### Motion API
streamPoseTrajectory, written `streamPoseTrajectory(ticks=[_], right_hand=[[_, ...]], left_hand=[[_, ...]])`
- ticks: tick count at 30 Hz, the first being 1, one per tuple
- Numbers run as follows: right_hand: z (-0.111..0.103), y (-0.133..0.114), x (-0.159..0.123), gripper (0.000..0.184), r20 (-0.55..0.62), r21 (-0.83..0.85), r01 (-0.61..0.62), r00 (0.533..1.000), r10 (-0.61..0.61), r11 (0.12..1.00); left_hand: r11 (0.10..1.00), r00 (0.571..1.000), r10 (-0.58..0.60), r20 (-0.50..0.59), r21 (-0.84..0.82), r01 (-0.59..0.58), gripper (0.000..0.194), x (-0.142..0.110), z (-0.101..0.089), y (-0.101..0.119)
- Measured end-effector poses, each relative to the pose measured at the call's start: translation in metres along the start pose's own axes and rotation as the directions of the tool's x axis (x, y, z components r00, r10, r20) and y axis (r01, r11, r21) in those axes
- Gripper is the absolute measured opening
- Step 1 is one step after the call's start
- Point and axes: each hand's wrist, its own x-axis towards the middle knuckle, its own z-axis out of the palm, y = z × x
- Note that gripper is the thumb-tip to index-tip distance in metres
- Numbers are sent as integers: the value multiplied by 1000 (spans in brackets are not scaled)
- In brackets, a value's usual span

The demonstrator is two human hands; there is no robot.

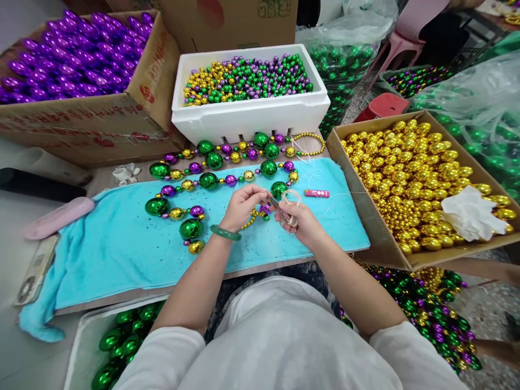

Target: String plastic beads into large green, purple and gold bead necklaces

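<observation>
Grips scissors (276,205) in the right hand (304,223) and pinches something too small to tell with the left hand (244,206), the nearer to the bead strand (209,181) looped lengthwise along the towel (122,238), leftward and beyond, toward the far edge of the desk (101,181).

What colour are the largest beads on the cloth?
The largest beads are shiny green: see the head view.

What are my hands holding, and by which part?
The right hand holds scissors by their handles; whether the left hand pinches anything can't be told.
</observation>
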Motion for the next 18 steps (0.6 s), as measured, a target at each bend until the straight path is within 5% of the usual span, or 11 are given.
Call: streamPoseTrajectory(ticks=[18], right_hand=[[-2,2,9,41,20,19,8,1000,-8,1000]], left_hand=[[996,995,-81,66,48,78,22,-1,-3,-6]])
